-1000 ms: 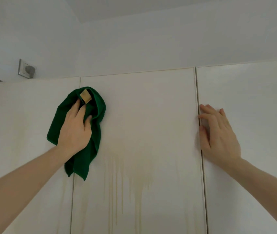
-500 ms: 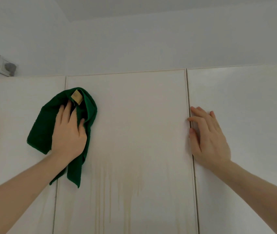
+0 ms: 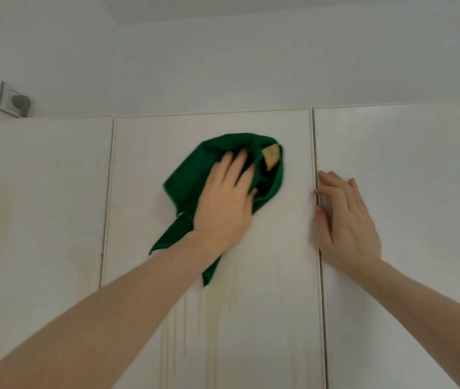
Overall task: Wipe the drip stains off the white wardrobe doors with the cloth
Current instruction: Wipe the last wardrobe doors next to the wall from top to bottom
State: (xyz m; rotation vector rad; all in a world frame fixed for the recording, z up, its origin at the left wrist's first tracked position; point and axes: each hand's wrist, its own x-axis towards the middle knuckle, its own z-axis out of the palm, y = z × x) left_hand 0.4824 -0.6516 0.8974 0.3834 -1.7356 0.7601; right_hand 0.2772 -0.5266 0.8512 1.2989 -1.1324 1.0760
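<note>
Your left hand (image 3: 224, 204) presses the cloth (image 3: 195, 175) flat against the upper middle door (image 3: 144, 169), fingers fairly straight and spread over the bunched fabric rather than curled round it. Your right hand (image 3: 346, 220) lies open and flat on the right door (image 3: 419, 192), its fingertips at the seam with the middle one.

The risks, as I judge them: the cloth is only pinned by pressure, so if you ease off it could slide and drop. The stains (image 3: 212, 318) sit below the cloth, so strokes kept this high would miss them. A damp, loaded cloth dragged down could smear the yellow streaks wider. Leaning hard on the right door might flex it.

Count: one cloth, with one tan label (image 3: 271, 157); three doors in view; one cluster of several drip streaks on the middle door, plus a fainter patch on the left door (image 3: 41, 206); one wall fitting (image 3: 15, 100) far left above.
</note>
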